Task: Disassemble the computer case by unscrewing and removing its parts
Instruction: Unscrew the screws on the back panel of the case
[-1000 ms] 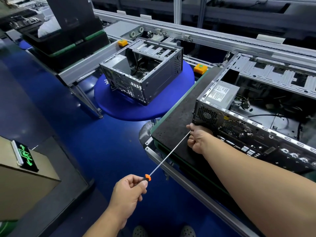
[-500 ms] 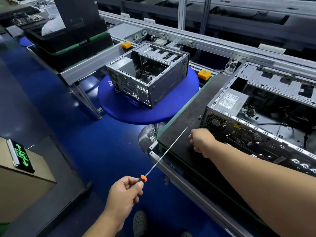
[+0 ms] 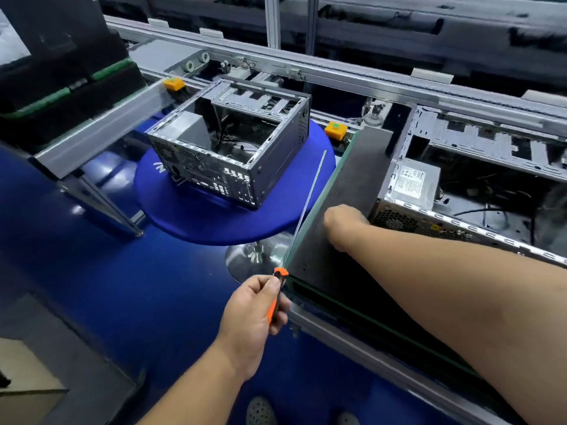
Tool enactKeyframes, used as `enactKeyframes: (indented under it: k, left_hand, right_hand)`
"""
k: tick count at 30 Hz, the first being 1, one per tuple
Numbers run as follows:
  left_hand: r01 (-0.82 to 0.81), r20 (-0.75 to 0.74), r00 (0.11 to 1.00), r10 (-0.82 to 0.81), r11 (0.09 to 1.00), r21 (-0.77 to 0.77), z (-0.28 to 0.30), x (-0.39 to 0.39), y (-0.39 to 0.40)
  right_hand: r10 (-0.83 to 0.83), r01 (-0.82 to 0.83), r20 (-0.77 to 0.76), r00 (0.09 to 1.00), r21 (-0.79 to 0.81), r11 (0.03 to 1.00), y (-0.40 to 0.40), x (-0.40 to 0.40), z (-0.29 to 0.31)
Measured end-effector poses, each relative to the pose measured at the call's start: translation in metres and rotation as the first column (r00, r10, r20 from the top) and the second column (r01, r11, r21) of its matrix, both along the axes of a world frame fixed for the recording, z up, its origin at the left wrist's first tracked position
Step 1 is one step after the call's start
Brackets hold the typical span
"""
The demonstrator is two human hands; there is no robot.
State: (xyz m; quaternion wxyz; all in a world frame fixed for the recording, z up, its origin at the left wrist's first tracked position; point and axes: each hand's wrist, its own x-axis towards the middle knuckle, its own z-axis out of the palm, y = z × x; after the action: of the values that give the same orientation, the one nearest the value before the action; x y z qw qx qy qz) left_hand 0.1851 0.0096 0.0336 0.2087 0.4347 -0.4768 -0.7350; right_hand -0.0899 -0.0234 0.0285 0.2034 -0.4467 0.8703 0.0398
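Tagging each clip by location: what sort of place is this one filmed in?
Probably a factory or recycling line for dismantling computers. A long aluminium conveyor rail runs past the station, an opened grey metal computer case sits on a round blue turntable, and another opened case rests on a dark work pallet.

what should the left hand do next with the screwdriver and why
Probably swing the screwdriver tip back right to the rear panel of the computer case. The left hand grips its handle, but the shaft points off the case, while the right hand waits at the corner.
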Motion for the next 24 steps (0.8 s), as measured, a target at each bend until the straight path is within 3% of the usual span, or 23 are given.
enactKeyframes:
  k: [8, 20, 22, 24]
  left_hand:
    - [0.098, -0.033, 0.995, -0.096, 0.993, 0.063, 0.002, -0.021, -0.039]
    - [0.151, -0.076, 0.987, -0.142, 0.981, 0.123, 0.002, -0.033, -0.056]
    - [0.149, -0.09, 0.986, -0.138, 0.98, 0.132, 0.001, -0.033, -0.055]
    - [0.144, -0.095, 0.987, -0.132, 0.981, 0.133, 0.0, -0.033, -0.053]
  right_hand:
    - [-0.022, 0.021, -0.148, 0.989, -0.01, 1.0, -0.018, -0.007, -0.011]
    - [-0.036, 0.036, -0.202, 0.979, -0.003, 0.999, -0.01, 0.0, -0.021]
    - [-0.04, 0.029, -0.154, 0.987, -0.07, 0.997, 0.002, 0.01, -0.021]
    - [0.004, -0.03, -0.108, 0.994, -0.236, 0.971, 0.027, 0.027, -0.025]
